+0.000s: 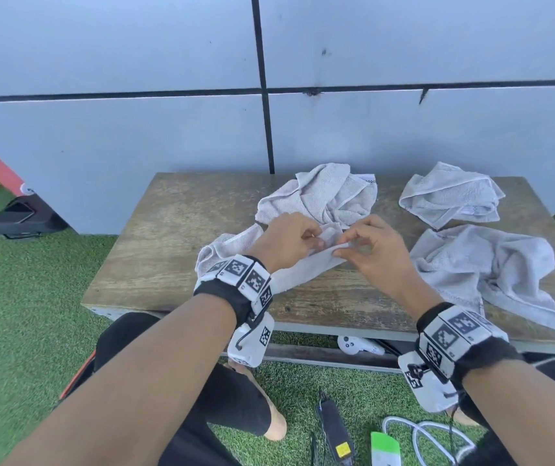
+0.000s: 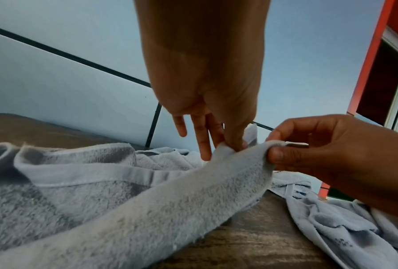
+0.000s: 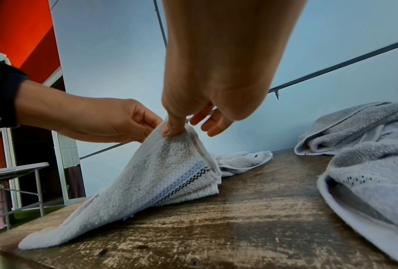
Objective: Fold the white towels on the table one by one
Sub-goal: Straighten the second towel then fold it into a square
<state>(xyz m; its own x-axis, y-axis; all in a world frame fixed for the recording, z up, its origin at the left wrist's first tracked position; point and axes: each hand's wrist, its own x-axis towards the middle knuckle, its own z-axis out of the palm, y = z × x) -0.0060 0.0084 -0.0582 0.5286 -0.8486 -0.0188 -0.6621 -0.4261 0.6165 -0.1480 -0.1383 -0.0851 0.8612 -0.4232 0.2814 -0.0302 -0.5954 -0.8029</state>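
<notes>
A white towel [image 1: 298,269] [image 2: 147,200] [image 3: 151,174] with a blue and black woven stripe lies near the middle of the wooden table [image 1: 168,230], one edge lifted off the wood. My left hand [image 1: 289,242] [image 2: 230,143] [image 3: 144,129] pinches that raised edge between thumb and fingers. My right hand [image 1: 353,247] [image 2: 276,151] [image 3: 173,130] pinches the same edge right beside it, its other fingers spread loose. Three more crumpled white towels lie on the table: one behind the hands [image 1: 323,196], one at the back right [image 1: 451,196], one at the right [image 1: 491,274].
The table [image 3: 250,209] stands against a pale panelled wall [image 1: 168,129] on green artificial turf [image 1: 34,280]. Under and before the table lie a white controller [image 1: 358,344], a black device [image 1: 335,428], white cable [image 1: 427,435] and my crossed legs. The table's left half is bare wood.
</notes>
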